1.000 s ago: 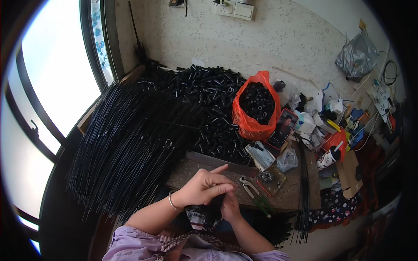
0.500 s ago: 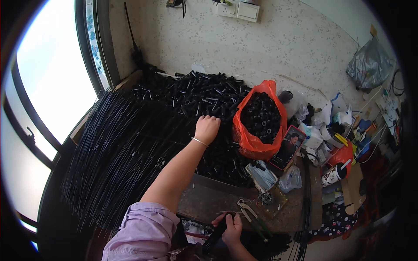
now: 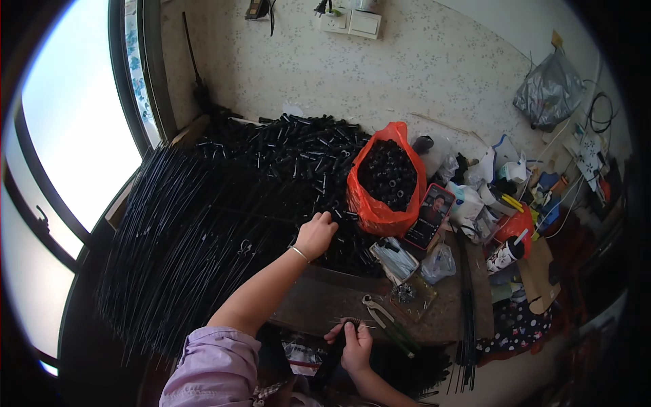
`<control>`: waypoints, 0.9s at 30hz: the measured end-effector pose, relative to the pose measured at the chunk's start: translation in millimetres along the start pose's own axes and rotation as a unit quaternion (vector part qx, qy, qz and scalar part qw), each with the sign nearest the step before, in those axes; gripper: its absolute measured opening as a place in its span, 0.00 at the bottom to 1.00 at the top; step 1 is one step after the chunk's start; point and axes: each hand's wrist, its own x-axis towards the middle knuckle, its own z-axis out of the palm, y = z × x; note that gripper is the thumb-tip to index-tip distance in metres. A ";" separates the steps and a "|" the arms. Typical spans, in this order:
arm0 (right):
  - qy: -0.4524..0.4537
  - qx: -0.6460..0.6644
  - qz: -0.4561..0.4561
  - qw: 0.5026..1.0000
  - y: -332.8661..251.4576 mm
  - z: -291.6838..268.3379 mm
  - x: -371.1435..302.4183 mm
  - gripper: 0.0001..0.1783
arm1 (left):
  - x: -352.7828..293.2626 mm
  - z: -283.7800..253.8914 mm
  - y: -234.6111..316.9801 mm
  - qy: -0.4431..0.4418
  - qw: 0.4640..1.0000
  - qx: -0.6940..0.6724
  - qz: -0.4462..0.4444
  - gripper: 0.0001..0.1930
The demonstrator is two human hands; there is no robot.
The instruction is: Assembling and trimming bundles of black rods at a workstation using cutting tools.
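My left hand, closed with fingers curled down, is at the near edge of a heap of short black plastic tubes. Whether it grips one of them is hidden. Close to my body, my right hand pinches a small dark piece with thin metal pins, which stick out to both sides. Just right of that hand, pincers with green handles lie on the worn dark tabletop. To the left spreads a big bundle of long thin black rods.
A red plastic bag full of black ring-like parts stands by the heap. Beside it are a phone, a clear box, a small plastic bag and a cluster of pins. A patterned cup with a straw stands farther right.
My left hand has drawn back toward me from the heap, staying closed. My right hand still pinches the pinned piece and sits slightly higher in view. The whole view has shifted a little.
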 end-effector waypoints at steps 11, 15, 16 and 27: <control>0.031 0.007 -0.007 0.999 6.2 -8.8 -8.0 0.06 | -163.7 -53.5 33.9 -0.082 0.966 -0.227 -0.098 0.10; -0.015 -0.021 -0.030 0.999 11.0 -7.5 -14.9 0.06 | -186.0 -46.3 40.0 0.083 0.910 -0.397 -0.089 0.06; -0.021 -0.030 -0.038 0.999 12.4 -6.7 -14.7 0.06 | -191.2 -46.5 41.3 0.083 0.911 -0.393 -0.089 0.06; 0.013 0.022 -0.087 0.996 18.2 16.1 -34.8 0.13 | -216.6 -52.9 80.9 -0.108 0.261 -0.913 -0.294 0.12</control>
